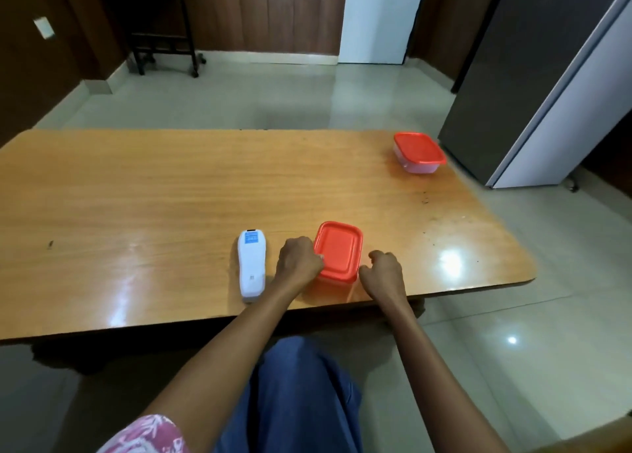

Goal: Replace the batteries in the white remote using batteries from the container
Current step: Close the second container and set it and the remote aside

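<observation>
Head camera is showing the left hand and right hand, fingers curled, gripping opposite sides of the red-lidded container beside the white remote.

— What else sits on my table?

— A second red-lidded box at the far right corner, lid on, near the edge.

— And past it?

— A grey fridge to my right, a white door ahead, a black wheeled stand by the wood-panelled wall, pale glossy floor tiles.
</observation>
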